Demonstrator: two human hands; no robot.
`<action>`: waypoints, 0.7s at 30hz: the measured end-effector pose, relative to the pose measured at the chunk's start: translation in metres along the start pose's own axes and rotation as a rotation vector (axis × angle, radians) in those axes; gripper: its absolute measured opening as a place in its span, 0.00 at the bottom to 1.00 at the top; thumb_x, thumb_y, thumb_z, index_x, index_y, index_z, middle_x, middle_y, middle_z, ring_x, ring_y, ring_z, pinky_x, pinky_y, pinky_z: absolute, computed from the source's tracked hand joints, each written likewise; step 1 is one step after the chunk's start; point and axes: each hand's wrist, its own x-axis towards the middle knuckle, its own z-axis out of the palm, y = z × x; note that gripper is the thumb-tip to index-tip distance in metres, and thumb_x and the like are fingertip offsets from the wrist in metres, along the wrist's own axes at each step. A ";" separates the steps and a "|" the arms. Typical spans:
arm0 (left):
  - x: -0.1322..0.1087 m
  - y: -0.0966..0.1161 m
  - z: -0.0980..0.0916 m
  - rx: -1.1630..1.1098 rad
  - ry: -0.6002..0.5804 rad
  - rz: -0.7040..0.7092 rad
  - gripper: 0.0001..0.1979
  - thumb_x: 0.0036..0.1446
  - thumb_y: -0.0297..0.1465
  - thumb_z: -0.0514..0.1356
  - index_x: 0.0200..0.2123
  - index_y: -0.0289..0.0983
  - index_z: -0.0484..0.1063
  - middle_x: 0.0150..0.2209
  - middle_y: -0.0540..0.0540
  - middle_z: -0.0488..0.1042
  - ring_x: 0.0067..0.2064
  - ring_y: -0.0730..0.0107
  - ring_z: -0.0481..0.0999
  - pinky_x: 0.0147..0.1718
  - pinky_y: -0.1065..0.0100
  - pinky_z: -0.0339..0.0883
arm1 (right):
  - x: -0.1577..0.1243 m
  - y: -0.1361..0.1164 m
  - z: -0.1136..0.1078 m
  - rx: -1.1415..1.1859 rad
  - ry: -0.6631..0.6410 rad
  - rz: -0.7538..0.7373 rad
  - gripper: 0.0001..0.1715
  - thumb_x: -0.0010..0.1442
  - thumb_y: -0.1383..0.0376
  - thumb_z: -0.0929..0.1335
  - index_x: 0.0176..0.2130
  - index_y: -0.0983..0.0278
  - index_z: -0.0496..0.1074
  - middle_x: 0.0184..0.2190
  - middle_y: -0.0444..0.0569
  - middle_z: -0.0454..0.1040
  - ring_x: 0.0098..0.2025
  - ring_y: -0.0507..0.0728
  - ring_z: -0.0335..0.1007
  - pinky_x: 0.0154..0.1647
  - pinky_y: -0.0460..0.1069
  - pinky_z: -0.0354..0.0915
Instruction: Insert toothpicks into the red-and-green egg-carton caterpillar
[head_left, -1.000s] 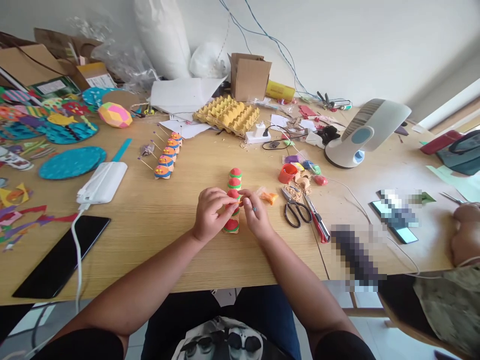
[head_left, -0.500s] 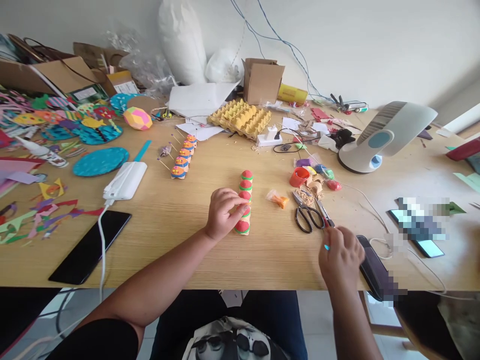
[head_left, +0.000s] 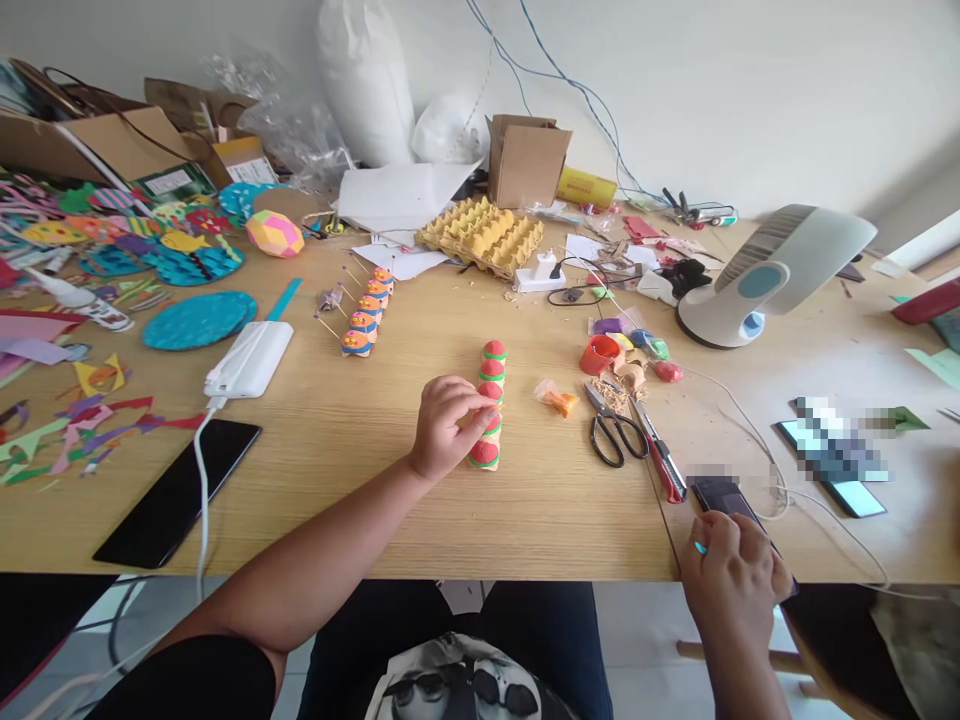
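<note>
The red-and-green egg-carton strip [head_left: 485,455] lay on the tabletop [head_left: 570,515], humps coloured, pins absent. The left hand [head_left: 448,430] pinched over it, contents unclear; whether the right hand [head_left: 729,572] gripped the smartphone [head_left: 716,494] couldn't be told.

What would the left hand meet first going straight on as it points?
Likely the red-and-green row: the left hand's fingertips already overlap it in view, though contact is unclear. If they clear its top, the bag with orange stuff looks next, roughly in line.
</note>
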 end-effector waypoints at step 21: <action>0.000 0.001 0.000 0.001 -0.002 -0.002 0.05 0.65 0.34 0.63 0.36 0.43 0.79 0.33 0.48 0.79 0.43 0.63 0.76 0.48 0.56 0.69 | -0.024 -0.007 -0.022 0.541 0.230 0.491 0.18 0.70 0.53 0.59 0.48 0.56 0.73 0.59 0.62 0.66 0.67 0.72 0.62 0.64 0.66 0.59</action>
